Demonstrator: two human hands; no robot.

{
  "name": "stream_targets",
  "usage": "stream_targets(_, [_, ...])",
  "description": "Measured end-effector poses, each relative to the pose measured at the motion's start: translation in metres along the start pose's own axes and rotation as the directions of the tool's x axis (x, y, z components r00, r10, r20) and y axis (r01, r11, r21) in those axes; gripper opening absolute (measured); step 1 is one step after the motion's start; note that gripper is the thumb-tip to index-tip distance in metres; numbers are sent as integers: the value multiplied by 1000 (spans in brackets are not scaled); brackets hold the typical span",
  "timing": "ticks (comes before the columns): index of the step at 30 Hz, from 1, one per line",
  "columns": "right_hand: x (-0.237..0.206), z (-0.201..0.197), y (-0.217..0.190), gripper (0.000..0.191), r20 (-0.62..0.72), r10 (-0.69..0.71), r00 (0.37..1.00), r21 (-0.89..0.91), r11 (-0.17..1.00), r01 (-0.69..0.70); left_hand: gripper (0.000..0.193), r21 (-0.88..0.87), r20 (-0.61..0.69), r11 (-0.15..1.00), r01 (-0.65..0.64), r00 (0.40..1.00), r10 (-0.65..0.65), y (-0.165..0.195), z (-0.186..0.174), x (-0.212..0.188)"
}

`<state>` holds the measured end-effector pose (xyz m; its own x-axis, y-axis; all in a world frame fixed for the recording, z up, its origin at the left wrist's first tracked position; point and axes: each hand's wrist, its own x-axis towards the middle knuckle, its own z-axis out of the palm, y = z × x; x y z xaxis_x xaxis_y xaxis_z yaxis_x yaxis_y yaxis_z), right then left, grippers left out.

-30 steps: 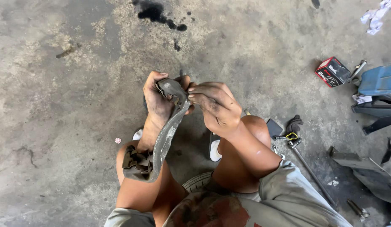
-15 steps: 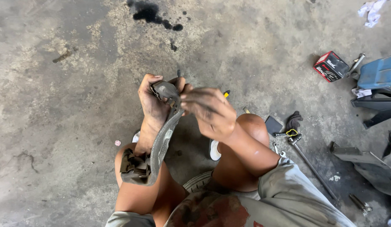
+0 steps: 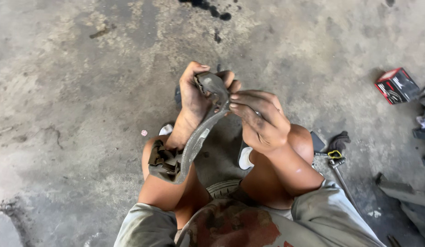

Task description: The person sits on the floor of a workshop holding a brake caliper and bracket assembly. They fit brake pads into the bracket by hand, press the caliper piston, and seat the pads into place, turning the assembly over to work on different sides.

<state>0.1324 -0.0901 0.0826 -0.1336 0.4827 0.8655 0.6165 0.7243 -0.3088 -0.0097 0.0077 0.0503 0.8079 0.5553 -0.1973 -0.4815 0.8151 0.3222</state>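
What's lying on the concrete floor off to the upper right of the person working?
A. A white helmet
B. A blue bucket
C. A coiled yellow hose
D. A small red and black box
D: a small red and black box lies on the concrete floor to the upper right, away from the left hand and right hand gripping the grey metal part.

My left grip [image 3: 194,98] covers the top end of the curved metal part [image 3: 196,137], so can't tell what's under my palm. Grey metal pieces [image 3: 406,196] at the lower right get cut off by the frame edge. The long tool [image 3: 342,176] by my knee is too thin to identify.
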Motion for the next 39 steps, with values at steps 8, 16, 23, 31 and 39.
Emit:
stream_targets(8, [-3, 4, 1, 19, 2, -3, 1000, -9, 1000, 3, 49, -157, 185, 981, -111, 973, 139, -10, -24, 10])
stream_targets(16, [0, 5, 2, 20, -11, 64, 998, 20, 998, -63, 51, -126, 194, 992, 9, 981, 16, -5, -25, 9])
stream_targets(23, [1, 4, 1, 19, 14, 56, 998, 20, 998, -56, 55, 0, -31, 999, -49, 998, 49, -4, -24, 10])
stream_targets(31, [6, 4, 12, 21, 50, 136, 989, -26, 990, -135, 53, -85, 302, 996, -30, 952, 54, -11, -28, 9])
stream_targets(39, [1, -1, 24, 16, -55, 338, 940, -19, 940, -340, 49, -65, 291, 997, 35, 957, -15, -8, -26, 13])
